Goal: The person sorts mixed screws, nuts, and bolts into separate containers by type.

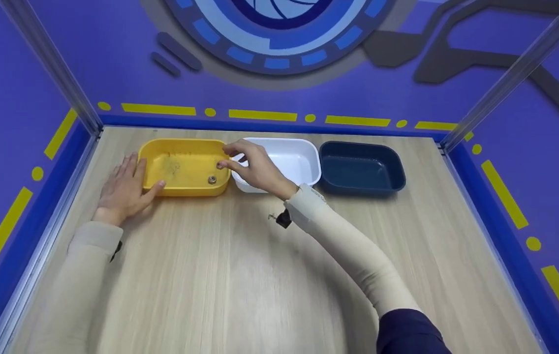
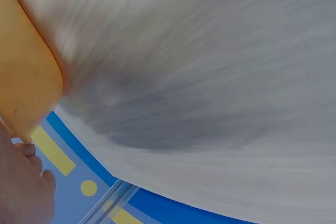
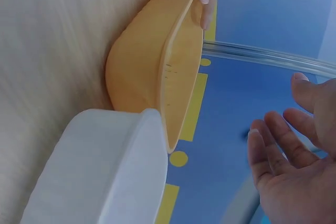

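The right hand (image 1: pixel 256 166) partly hides the white bin (image 1: pixel 299 164), and two small metal pieces (image 1: pixel 212 180) look blurred.

Cream sleeves (image 1: pixel 353 250) show, and seemingly a navy top (image 1: pixel 410 332).

left grip (image 1: pixel 124 191): seemingly straight-fingered | right grip (image 1: pixel 256 167): raised, loosely curved
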{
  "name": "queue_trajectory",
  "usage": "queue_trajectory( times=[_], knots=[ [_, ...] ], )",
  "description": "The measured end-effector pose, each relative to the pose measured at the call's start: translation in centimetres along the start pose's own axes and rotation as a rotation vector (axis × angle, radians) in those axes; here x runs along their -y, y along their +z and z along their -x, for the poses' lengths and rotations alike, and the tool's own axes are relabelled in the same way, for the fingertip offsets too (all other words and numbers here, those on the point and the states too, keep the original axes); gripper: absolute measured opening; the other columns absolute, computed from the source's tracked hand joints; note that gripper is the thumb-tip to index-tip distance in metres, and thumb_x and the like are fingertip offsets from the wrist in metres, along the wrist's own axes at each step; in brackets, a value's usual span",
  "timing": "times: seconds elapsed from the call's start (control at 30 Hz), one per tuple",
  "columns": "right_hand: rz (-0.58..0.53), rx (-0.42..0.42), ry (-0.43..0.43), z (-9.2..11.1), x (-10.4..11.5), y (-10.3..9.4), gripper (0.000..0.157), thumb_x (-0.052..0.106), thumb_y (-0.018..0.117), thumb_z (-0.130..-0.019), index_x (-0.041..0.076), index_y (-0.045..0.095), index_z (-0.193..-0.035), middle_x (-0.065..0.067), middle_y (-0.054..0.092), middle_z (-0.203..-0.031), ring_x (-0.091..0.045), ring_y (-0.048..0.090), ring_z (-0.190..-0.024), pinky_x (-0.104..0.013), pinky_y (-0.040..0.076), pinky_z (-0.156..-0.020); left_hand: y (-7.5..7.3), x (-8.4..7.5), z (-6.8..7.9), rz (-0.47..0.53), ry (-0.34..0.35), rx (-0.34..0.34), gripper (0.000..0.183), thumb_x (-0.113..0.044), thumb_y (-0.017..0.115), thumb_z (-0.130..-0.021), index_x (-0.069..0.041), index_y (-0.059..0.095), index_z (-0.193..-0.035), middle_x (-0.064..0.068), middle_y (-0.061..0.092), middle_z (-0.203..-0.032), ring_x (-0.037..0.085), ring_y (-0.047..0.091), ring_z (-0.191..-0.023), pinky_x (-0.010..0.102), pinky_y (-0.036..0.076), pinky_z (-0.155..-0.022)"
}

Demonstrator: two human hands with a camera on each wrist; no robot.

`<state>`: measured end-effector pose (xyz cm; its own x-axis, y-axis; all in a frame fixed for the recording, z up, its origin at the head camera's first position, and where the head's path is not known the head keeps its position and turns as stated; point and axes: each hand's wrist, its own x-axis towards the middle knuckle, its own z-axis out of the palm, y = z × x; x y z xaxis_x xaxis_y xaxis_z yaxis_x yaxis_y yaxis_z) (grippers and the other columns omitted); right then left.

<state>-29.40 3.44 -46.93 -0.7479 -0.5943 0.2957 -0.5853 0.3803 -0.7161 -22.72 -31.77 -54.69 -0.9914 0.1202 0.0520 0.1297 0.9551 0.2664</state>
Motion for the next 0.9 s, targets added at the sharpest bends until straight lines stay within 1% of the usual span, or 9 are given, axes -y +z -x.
queue_trajectory(
  times=[0.07, 0.17, 0.23, 0.4, 0.5, 0.7, 0.8, 0.9],
  knots=[
    [-0.003, -0.004, -0.005, 0.5, -0.3, -0.3, 0.036, 0.026, 0.075, -0.103, 0.004, 0.073, -0.131, -0.01, 0.075, -0.126, -0.028, 0.071, -0.118, -0.031, 0.062, -0.094, 0.1, -0.3, 0.0, -0.004, 0.008, -0.007, 0.099, -0.068, 0.041, -0.107, 0.01, 0.02, -0.166, 0.035, 0.012, -0.174, 0.054, 0.012, -0.161, 0.065, 0.011, -0.133],
    [-0.019, -0.009, -0.005, 1.3, -0.9, -0.9, 0.032, 0.022, 0.074, -0.103, 0.003, 0.073, -0.129, -0.012, 0.075, -0.125, -0.029, 0.071, -0.118, -0.034, 0.062, -0.093, 0.3, -1.0, -0.3, -0.005, 0.024, -0.003, 0.1, -0.068, 0.041, -0.106, 0.01, 0.02, -0.166, 0.034, 0.013, -0.174, 0.054, 0.012, -0.161, 0.065, 0.01, -0.133],
    [-0.026, -0.009, 0.0, 1.9, -1.2, -1.2, 0.032, 0.022, 0.074, -0.103, 0.004, 0.073, -0.129, -0.012, 0.075, -0.125, -0.03, 0.071, -0.118, -0.035, 0.062, -0.094, 0.4, -1.6, -0.6, 0.003, 0.031, -0.003, 0.101, -0.069, 0.042, -0.106, 0.01, 0.02, -0.166, 0.033, 0.013, -0.174, 0.053, 0.012, -0.162, 0.064, 0.01, -0.134],
    [-0.032, -0.02, -0.001, 3.4, -1.8, -2.0, 0.032, 0.024, 0.073, -0.104, 0.004, 0.073, -0.129, -0.012, 0.075, -0.125, -0.031, 0.072, -0.118, -0.036, 0.063, -0.095, 0.6, -3.1, -1.1, 0.058, 0.044, -0.008, 0.1, -0.068, 0.046, -0.105, 0.006, 0.02, -0.167, 0.031, 0.013, -0.176, 0.05, 0.007, -0.164, 0.061, 0.006, -0.135],
    [-0.04, -0.031, -0.006, 4.2, -2.1, -2.3, 0.032, 0.022, 0.073, -0.104, 0.002, 0.073, -0.129, -0.013, 0.075, -0.125, -0.033, 0.072, -0.118, -0.037, 0.063, -0.095, 0.8, -4.0, -1.5, 0.075, 0.06, -0.015, 0.099, -0.068, 0.047, -0.105, 0.004, 0.02, -0.168, 0.028, 0.013, -0.177, 0.047, 0.005, -0.165, 0.058, 0.004, -0.136],
    [-0.04, -0.03, -0.006, 6.1, -3.1, -2.6, 0.029, 0.019, 0.073, -0.104, 0.0, 0.073, -0.126, -0.015, 0.075, -0.123, -0.033, 0.073, -0.115, -0.039, 0.064, -0.093, 1.5, -6.2, -2.1, 0.072, 0.083, -0.037, 0.099, -0.07, 0.048, -0.103, 0.001, 0.023, -0.169, 0.024, 0.017, -0.177, 0.044, 0.008, -0.166, 0.055, 0.006, -0.137],
    [-0.049, -0.029, 0.008, 7.2, -3.7, -2.6, 0.028, 0.018, 0.072, -0.104, -0.001, 0.073, -0.124, -0.018, 0.075, -0.122, -0.034, 0.073, -0.113, -0.042, 0.064, -0.093, 2.0, -7.5, -2.4, 0.081, 0.101, -0.056, 0.097, -0.068, 0.051, -0.103, 0.0, 0.026, -0.168, 0.024, 0.022, -0.176, 0.044, 0.012, -0.165, 0.055, 0.009, -0.137],
    [-0.059, -0.04, 0.028, 8.4, -4.2, -2.4, 0.027, 0.017, 0.073, -0.103, -0.001, 0.074, -0.123, -0.019, 0.075, -0.121, -0.032, 0.074, -0.111, -0.044, 0.064, -0.092, 2.5, -8.7, -2.7, 0.09, 0.118, -0.07, 0.095, -0.065, 0.054, -0.103, -0.001, 0.028, -0.167, 0.024, 0.027, -0.175, 0.044, 0.015, -0.165, 0.056, 0.011, -0.137]
  ],
)
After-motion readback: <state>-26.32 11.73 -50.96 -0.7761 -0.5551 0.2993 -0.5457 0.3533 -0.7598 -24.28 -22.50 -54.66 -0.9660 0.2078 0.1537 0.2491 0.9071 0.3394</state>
